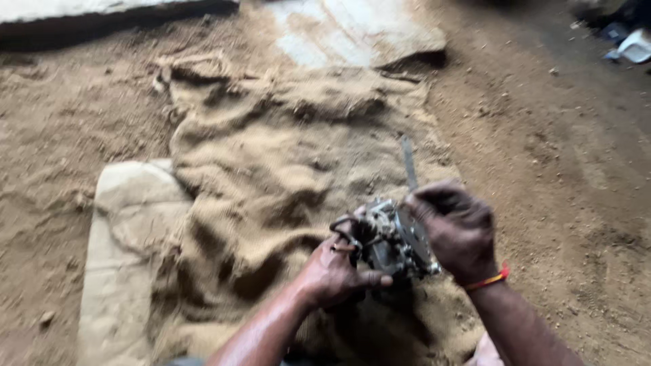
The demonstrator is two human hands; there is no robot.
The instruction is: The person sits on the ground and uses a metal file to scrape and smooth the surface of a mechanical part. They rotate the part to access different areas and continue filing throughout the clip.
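A grimy metal carburettor [392,238], judged heavy, rigid and oily-slick, is being clamped from below by the left hand [336,271]. It is being gripped at the top by the right hand [456,229], above the burlap sack [271,169]; the solid body is judged the safest hold.

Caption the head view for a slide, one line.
Two bare hands, left hand and right hand, hold a greasy metal engine part above burlap sacking.

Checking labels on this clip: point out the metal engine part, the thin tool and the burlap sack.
metal engine part [393,240], head view, on its grey body.
thin tool [409,163], head view, mid-shaft above the right hand.
burlap sack [271,156], head view, on a bare fold.
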